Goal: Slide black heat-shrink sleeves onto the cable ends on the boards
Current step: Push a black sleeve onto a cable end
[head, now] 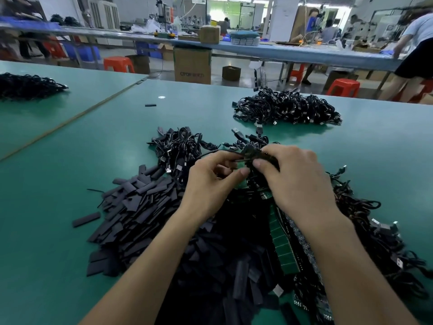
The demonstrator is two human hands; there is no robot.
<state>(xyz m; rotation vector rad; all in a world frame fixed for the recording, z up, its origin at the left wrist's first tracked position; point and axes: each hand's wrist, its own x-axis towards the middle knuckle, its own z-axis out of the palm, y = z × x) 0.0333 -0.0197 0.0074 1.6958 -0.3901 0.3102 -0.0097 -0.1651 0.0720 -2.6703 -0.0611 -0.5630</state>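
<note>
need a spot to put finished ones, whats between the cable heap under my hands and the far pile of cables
Bare green table in the head view; nothing lies between the near cable heap and the far cable pile.

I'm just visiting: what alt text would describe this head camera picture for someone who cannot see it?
Two bare hands, left hand and right hand, pinch a small board and black sleeve together above a green table. Loose black sleeves are heaped at left, cable bundles beyond.

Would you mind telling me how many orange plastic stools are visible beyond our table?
3 clearly: one orange stool left of the cardboard boxes, one under the far bench, one at the right. Others may be hidden behind the standing person.
</note>
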